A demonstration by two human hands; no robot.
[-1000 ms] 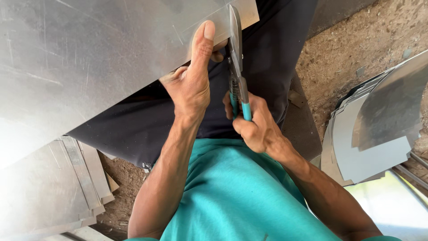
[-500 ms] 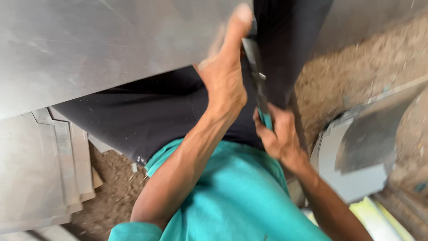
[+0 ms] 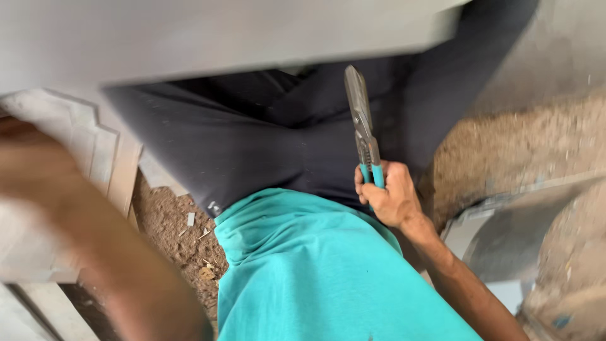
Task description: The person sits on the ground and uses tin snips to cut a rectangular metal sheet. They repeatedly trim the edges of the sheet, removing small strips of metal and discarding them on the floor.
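My right hand [image 3: 388,196] grips the teal handles of a pair of tin snips [image 3: 361,120], whose grey blades point up and stand clear of the metal. A large grey metal sheet [image 3: 221,38] spans the top of the view over my dark trousers. My left arm [image 3: 82,246] sweeps across the lower left as a blur. The left hand itself is too blurred to make out, and I cannot tell what it holds.
Cut metal pieces [image 3: 82,145] are stacked at the left on the dirt ground [image 3: 177,221]. A curved grey metal piece [image 3: 505,240] lies at the lower right beside a mound of soil.
The left hand has left the sheet's edge and swung down to the left. The snips have pulled back out of the sheet and now point up freely.
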